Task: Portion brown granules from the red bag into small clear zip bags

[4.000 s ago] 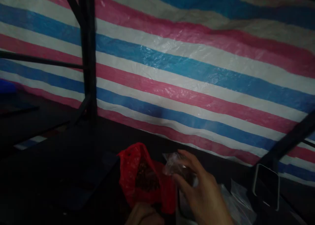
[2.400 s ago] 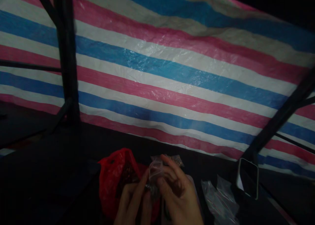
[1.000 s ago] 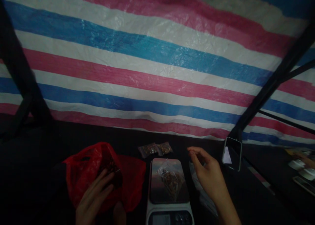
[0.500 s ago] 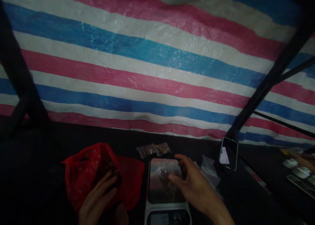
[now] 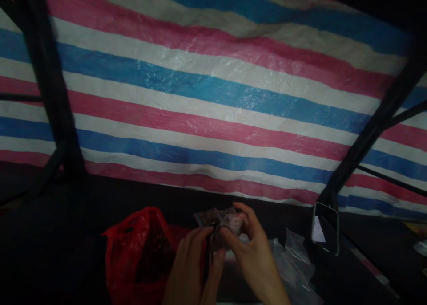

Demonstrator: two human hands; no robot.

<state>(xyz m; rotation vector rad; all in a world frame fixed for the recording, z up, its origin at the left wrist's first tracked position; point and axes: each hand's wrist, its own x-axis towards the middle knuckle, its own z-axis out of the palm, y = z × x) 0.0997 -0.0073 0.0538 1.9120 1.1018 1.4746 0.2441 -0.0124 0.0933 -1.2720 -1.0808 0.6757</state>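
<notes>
Over the scale, a small clear plastic bag with dark contents is between my two hands. My right hand grips its right side with thumb and fingers. At its left side, my left hand has its fingers and thumb closed around the edge. The scale's plate lies under the hands, mostly covered. To the left stands a red plastic bag, its mouth open, with dark loose pieces inside. Just behind the hands lie small filled bags, partly hidden.
Several flat clear bags lie to the right of the scale. A phone leans against a dark frame post at the back right. Behind the black table hangs a striped tarp.
My left hand has left the red bag and come to the small clear bag. My right hand has lifted that bag off the scale plate. The view has shifted slightly.
</notes>
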